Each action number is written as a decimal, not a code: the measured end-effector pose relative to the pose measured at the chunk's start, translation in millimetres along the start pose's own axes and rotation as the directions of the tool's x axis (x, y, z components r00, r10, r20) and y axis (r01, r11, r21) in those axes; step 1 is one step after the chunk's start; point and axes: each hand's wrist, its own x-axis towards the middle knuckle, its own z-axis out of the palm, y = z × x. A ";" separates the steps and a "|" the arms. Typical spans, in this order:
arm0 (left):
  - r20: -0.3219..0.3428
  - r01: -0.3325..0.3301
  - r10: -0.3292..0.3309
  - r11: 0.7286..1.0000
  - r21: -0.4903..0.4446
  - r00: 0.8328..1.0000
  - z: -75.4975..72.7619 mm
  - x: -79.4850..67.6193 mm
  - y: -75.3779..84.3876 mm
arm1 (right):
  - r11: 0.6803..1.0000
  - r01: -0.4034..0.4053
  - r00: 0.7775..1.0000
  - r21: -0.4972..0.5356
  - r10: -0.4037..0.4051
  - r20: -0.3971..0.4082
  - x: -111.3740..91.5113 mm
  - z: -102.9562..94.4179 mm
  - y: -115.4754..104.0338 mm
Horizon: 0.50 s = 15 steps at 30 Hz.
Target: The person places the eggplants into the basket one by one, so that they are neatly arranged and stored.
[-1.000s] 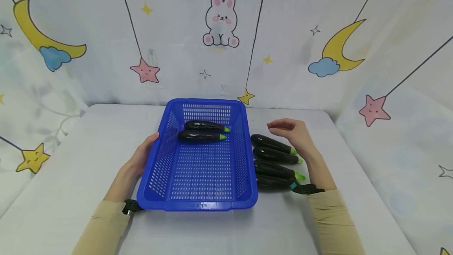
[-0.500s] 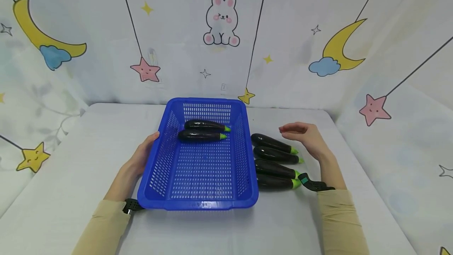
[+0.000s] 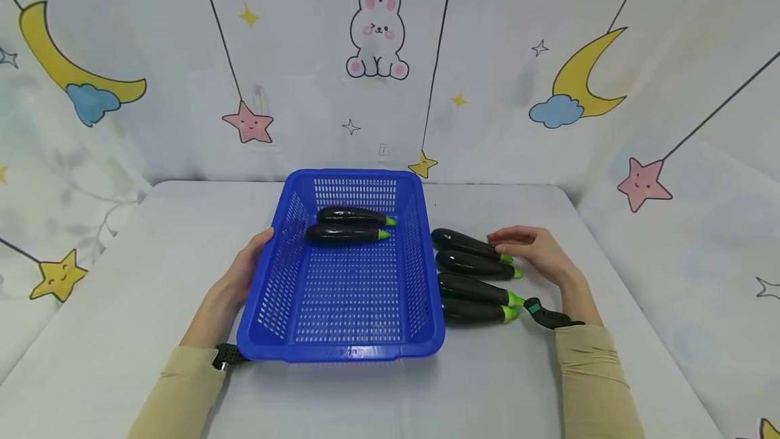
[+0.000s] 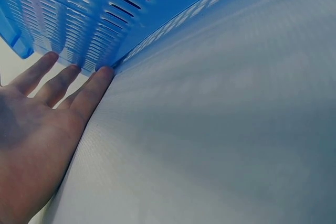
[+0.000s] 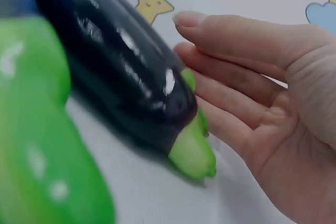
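A blue plastic basket with slotted walls holds two dark eggplants, a far one and a near one. My left hand rests against the basket's left side; in the left wrist view its straight fingers touch the slotted wall. To the basket's right lie several more eggplants in a row, green stem ends pointing right. My right hand is at the stem end of the farthest eggplant. In the right wrist view its fingers are extended and parted from the thumb, with no grip on the eggplant.
The other loose eggplants, a second, a third and a fourth, lie close together beside the basket wall. A white cloth covers the table. A printed curtain hangs behind it.
My right hand has moved right and then down toward the stem end of the farthest loose eggplant. My left hand and the basket have stayed in place.
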 end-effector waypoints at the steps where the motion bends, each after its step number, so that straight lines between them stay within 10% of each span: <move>1: 0.000 -0.001 0.001 1.000 -0.002 1.000 -0.3 0.1 -0.7 | 1.000 0.005 1.000 -0.003 -0.005 0.002 0.0 -0.4 2.2; 15: 0.011 0.003 -0.003 1.000 -0.023 1.000 -1.7 0.4 -0.9 | 0.996 0.035 0.999 0.076 -0.033 -0.031 -1.4 4.1 15.4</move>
